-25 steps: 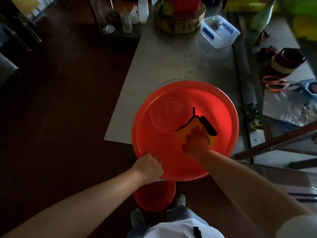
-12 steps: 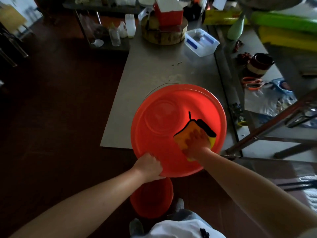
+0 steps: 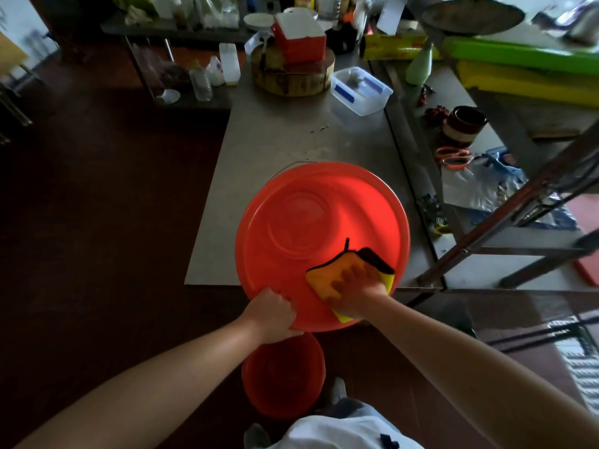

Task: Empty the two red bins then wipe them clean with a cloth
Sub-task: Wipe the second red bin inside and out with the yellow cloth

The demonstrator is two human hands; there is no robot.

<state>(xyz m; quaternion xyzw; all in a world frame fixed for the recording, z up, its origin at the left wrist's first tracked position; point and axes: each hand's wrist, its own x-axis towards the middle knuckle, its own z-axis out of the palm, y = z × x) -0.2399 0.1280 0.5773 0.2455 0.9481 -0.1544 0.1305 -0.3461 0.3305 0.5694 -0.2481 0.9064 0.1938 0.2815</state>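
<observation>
Gripping the near rim of the large red bin, the left hand has its fingers curled over the edge at the bin's lower left. The right hand lies just beside it inside the bin, fingers spread flat and pressing a yellow-orange cloth with dark trim against the inner wall close to the near rim. It is not clenched round the cloth. One corner of the cloth pokes out from under the wrist.

The large red bin sits at the near end of a grey metal tabletop, its mouth turned toward the camera and its near rim reaching out past the tabletop's edge. Its inside shows nothing but the cloth and the hand.

A second, smaller red bin stands on the dark floor directly below that overhanging rim — between the two forearms and by the person's shoes.

Beyond the large red bin's far rim, well apart from it, are a clear plastic box and a round wooden chopping block carrying a red and white box. To the bin's right, past the tabletop's edge, orange scissors lie near a dark pot.
</observation>
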